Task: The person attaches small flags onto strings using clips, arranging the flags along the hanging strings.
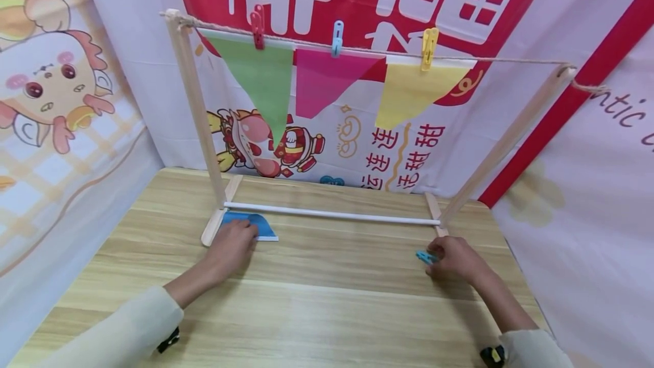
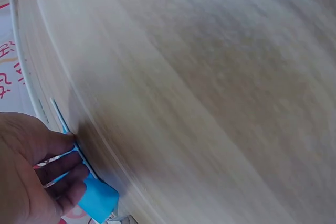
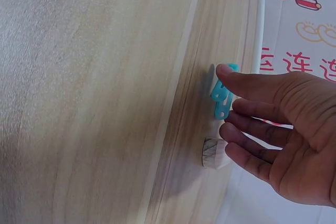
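My left hand (image 1: 234, 246) is at the foot of the frame's left post, pinching a blue paper pennant (image 1: 263, 226) by its white-edged strip. In the left wrist view, the thumb and fingertips meet at that edge, and part of the blue paper (image 2: 100, 200) shows below the fingers. Near the right post's foot, my right hand (image 1: 457, 257) holds a teal clothespin (image 1: 424, 256) between thumb and fingers. The right wrist view shows the thumb on this clothespin (image 3: 223, 95), low over the table, with the other fingers loosely bent.
A twine line (image 1: 368, 51) spans two wooden posts. From it hang a green pennant (image 1: 265, 78), a magenta pennant (image 1: 327, 78) and a yellow pennant (image 1: 419, 87), pinned by red, blue and yellow clothespins. A white rod (image 1: 332, 214) joins the posts low down, above the wooden table (image 1: 327, 311).
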Demonstrator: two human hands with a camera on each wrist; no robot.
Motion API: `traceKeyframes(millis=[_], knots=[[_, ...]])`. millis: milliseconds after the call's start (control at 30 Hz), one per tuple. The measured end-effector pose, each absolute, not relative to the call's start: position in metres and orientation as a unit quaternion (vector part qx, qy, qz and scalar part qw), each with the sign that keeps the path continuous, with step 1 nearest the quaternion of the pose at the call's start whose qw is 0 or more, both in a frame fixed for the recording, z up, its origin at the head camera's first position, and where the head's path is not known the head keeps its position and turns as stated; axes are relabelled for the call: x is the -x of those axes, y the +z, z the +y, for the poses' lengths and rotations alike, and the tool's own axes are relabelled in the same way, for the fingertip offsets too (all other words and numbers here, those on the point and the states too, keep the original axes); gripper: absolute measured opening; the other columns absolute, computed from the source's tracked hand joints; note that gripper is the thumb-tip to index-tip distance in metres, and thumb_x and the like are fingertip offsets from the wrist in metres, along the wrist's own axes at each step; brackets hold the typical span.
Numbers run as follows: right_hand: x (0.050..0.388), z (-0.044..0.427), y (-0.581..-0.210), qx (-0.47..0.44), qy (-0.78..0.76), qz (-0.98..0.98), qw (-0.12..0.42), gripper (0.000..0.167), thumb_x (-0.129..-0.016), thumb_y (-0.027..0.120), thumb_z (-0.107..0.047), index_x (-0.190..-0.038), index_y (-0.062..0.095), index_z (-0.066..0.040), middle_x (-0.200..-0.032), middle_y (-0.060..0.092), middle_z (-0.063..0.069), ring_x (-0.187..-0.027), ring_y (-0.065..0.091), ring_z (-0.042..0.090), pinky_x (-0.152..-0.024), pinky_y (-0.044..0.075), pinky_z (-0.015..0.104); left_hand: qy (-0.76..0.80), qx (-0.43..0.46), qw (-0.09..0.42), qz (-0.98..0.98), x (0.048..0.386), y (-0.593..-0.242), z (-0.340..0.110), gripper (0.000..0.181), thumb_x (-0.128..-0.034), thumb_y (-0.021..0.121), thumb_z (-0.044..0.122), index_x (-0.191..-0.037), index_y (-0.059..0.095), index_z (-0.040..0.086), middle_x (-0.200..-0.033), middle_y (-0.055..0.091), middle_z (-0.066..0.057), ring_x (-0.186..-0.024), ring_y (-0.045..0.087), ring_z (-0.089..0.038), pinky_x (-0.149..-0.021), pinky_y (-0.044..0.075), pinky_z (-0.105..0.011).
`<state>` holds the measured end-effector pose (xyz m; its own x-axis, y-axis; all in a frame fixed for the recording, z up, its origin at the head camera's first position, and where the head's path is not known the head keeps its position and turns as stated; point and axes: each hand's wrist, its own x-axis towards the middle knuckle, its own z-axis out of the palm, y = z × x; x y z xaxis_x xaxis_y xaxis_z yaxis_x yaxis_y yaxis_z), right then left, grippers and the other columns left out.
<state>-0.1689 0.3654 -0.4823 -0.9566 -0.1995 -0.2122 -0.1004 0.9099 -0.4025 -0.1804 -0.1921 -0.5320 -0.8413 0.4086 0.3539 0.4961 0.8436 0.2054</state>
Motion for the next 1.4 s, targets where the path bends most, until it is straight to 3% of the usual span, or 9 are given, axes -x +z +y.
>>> traceKeyframes(millis=[100, 400, 600, 1000, 1233, 1400], knots=[[0.169, 0.365, -0.484, 0.081, -0.194, 0.969, 0.127, 0.044, -0.083, 0.101, -0.02, -0.115, 0.08, 0.002, -0.099, 0.077, 0.008, -0.089, 0.065, 0.022, -0.087, 0.063, 0.046, -0.128, 0.257, 0.151, -0.946, 0.182, -0.533, -0.192, 0.01, -0.0932, 0.08, -0.003, -0.091, 0.074, 0.005, -0.087, 0.07, -0.011, -0.083, 0.069, -0.033, -0.078, 0.063, -0.053], [0.17, 0.363, -0.488, 0.097, -0.185, 0.971, 0.119, 0.033, -0.084, 0.099, -0.013, -0.108, 0.081, 0.0, -0.092, 0.075, 0.006, -0.084, 0.063, 0.02, -0.08, 0.06, 0.04, -0.1, 0.276, 0.137, -0.946, 0.181, -0.532, -0.191, 0.028, -0.0783, 0.082, -0.012, -0.101, 0.075, 0.004, -0.096, 0.074, -0.014, -0.09, 0.07, -0.036, -0.081, 0.063, -0.053], [0.169, 0.361, -0.489, 0.105, -0.175, 0.973, 0.11, 0.027, -0.085, 0.097, -0.01, -0.105, 0.082, -0.001, -0.09, 0.075, 0.005, -0.084, 0.063, 0.018, -0.079, 0.06, 0.04, -0.117, 0.275, 0.114, -0.947, 0.182, -0.532, -0.191, 0.032, -0.0805, 0.081, -0.013, -0.109, 0.078, 0.002, -0.104, 0.077, -0.016, -0.096, 0.071, -0.036, -0.087, 0.065, -0.053], [0.17, 0.36, -0.487, 0.107, -0.163, 0.974, 0.115, 0.025, -0.087, 0.096, -0.008, -0.106, 0.081, 0.0, -0.091, 0.076, 0.005, -0.084, 0.065, 0.019, -0.082, 0.063, 0.045, -0.203, 0.265, 0.074, -0.94, 0.187, -0.526, -0.197, 0.029, -0.0704, 0.07, -0.022, -0.09, 0.077, -0.002, -0.103, 0.068, -0.014, -0.09, 0.071, -0.028, -0.076, 0.066, -0.043], [0.17, 0.362, -0.488, 0.117, -0.166, 0.973, 0.108, 0.021, -0.087, 0.092, -0.003, -0.104, 0.08, 0.0, -0.091, 0.075, 0.005, -0.084, 0.064, 0.02, -0.081, 0.062, 0.045, -0.178, 0.253, 0.061, -0.949, 0.186, -0.519, -0.201, 0.027, -0.0769, 0.075, -0.017, -0.093, 0.08, 0.004, -0.096, 0.07, -0.01, -0.087, 0.072, -0.027, -0.072, 0.065, -0.045], [0.169, 0.36, -0.485, 0.113, -0.174, 0.972, 0.108, 0.02, -0.089, 0.089, -0.004, -0.106, 0.079, -0.001, -0.092, 0.074, 0.005, -0.084, 0.063, 0.02, -0.081, 0.061, 0.044, -0.155, 0.252, 0.085, -0.951, 0.187, -0.517, -0.202, 0.031, -0.081, 0.074, -0.015, -0.098, 0.081, 0.009, -0.09, 0.07, -0.006, -0.082, 0.07, -0.024, -0.066, 0.062, -0.044]])
